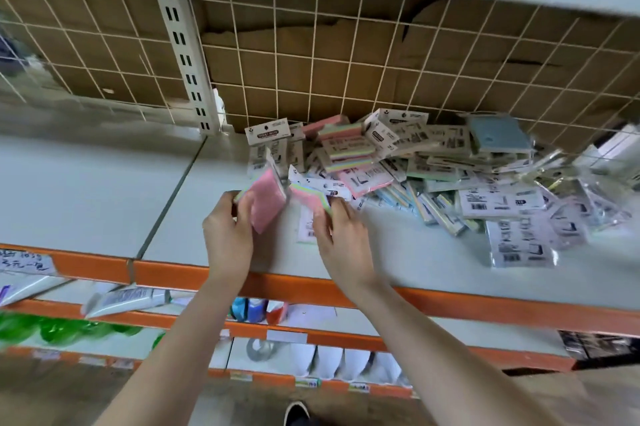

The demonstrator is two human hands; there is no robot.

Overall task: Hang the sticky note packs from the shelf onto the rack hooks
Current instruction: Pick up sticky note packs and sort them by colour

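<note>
Gripping packs [268, 198], fingers [242, 207] curled.

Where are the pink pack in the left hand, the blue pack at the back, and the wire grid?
pink pack [266, 202], head view, its pink face.
blue pack [497, 134], head view, its top face.
wire grid [313, 51], head view, a wire crossing.
</note>
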